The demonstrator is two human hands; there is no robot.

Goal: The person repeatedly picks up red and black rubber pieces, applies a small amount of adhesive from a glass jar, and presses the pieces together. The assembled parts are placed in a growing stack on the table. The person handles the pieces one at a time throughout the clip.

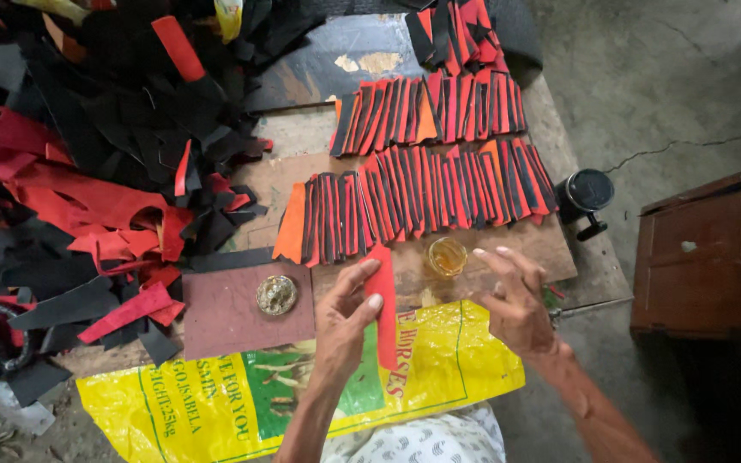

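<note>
Scraps of black and red material (87, 171) heap up at the left and run off the frame's top and left edges, so the pile's full extent cannot be seen. The lower end of the red strip (383, 300) passes behind the left hand (345, 321), and its far face is out of sight. That strip stands nearly upright over the yellow printed sack (216, 403), pinched between the left thumb and fingertips near its middle, the fingers pressed together along its edge. The right hand (516, 300) hovers just beside it, apart from the strip, fingers spread and slightly curled, holding nothing. Both forearms rise from the bottom edge, wrists bent inward. Just beyond the fingers sits a small glass of amber liquid (447, 255), and behind it rows of overlapped red and black strips (422, 193) lie on the wooden board (551, 249)
</note>
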